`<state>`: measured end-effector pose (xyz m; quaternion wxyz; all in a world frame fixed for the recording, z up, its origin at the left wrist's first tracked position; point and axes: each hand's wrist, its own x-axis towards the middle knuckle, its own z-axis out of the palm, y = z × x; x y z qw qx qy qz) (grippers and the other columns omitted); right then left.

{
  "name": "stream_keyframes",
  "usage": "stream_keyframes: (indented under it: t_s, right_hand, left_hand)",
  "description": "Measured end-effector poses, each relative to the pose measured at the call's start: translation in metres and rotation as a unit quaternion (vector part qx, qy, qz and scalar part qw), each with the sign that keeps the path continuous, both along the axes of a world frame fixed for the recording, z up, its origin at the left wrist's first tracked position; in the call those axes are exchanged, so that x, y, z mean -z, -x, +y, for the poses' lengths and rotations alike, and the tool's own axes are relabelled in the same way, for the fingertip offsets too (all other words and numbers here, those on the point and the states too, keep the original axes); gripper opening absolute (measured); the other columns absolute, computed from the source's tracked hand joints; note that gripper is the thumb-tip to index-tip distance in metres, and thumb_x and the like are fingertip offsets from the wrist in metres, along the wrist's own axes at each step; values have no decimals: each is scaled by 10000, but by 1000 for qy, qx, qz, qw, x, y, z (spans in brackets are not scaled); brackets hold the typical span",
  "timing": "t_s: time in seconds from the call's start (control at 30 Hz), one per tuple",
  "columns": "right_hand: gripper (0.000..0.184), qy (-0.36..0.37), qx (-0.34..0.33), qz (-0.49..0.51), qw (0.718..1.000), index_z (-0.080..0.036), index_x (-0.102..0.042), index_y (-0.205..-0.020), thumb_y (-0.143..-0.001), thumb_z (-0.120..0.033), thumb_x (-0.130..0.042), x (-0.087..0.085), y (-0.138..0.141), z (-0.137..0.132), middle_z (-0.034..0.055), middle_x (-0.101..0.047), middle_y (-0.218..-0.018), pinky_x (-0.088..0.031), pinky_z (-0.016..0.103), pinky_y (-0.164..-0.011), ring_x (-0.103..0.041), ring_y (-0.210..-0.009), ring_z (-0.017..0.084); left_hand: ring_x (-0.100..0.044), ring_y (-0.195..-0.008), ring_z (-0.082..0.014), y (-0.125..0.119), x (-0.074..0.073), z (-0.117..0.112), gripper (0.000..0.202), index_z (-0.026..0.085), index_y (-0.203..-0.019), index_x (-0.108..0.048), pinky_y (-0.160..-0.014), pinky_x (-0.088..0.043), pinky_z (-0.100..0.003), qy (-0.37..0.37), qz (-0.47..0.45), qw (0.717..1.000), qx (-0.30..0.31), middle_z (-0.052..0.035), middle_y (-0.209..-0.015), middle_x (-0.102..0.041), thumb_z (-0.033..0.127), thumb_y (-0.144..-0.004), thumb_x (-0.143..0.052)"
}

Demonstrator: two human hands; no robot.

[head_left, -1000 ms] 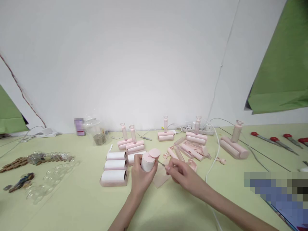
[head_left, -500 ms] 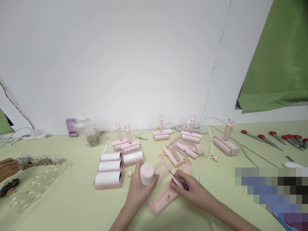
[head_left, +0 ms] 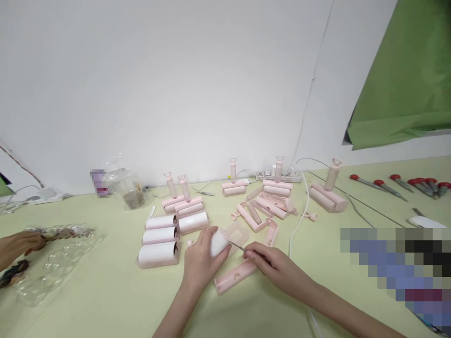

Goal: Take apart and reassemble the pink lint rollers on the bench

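Observation:
My left hand (head_left: 199,258) is wrapped round a white lint-roller roll (head_left: 218,243), tilted with its end toward the right. In my right hand (head_left: 271,260) is a thin, pointed metal tool (head_left: 236,245); its exact kind is hidden by the fingers. The tool's tip meets the edge of the roll's end, or lies very close to it. Below the hands lies a long pink casing half (head_left: 234,277), partly covered by my right hand. A translucent pink cover (head_left: 238,231) rests just behind the roll.
White rolls in pink casings (head_left: 158,253) stand left of my hands. Behind are pink lint rollers with upright handles (head_left: 331,178) and loose pink parts (head_left: 271,206). A white cable (head_left: 299,225) crosses the right side. Another person's hand (head_left: 24,244) touches clear plastic packaging at left.
The roll has tipped from facing up to facing right. My right hand has brought the tool's tip leftward to the roll's end. The view has shifted slightly.

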<state>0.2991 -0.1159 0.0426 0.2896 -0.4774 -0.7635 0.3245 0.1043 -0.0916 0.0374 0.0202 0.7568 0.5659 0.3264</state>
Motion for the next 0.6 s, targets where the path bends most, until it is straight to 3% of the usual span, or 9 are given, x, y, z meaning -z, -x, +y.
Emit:
stream_keyframes:
  t_s: [0.27, 0.47, 0.6]
  right_hand:
    - [323, 9, 7, 8, 1000, -203, -521, -724, -899, -353, -295, 5, 3, 1, -12, -514, -642, -350, 233, -571, -489, -622, 149]
    - [311, 8, 73, 28, 997, -198, -536, -759, -875, -382, -314, 9, -4, 10, -2, -519, -633, -371, 253, -553, -487, -594, 160]
    - [331, 1, 99, 61, 993, -201, -532, -776, -852, -456, -334, -3, -17, 22, -11, -493, -613, -394, 257, -536, -488, -553, 152]
  left_hand:
    - [-626, -841, -204, -1, 5, -2, 304, 239, -1029, -492, -640, -439, -275, -18, 19, 1000, 11, -9, -981, -642, 368, -756, -526]
    - [-630, -793, -216, -2, 4, 1, 314, 253, -1066, -486, -588, -416, -277, -26, 96, 995, -25, -14, -991, -634, 392, -785, -499]
    - [-633, -735, -229, -4, -3, 8, 328, 235, -1084, -477, -524, -403, -282, -5, 123, 992, -26, -23, -967, -627, 383, -792, -489]
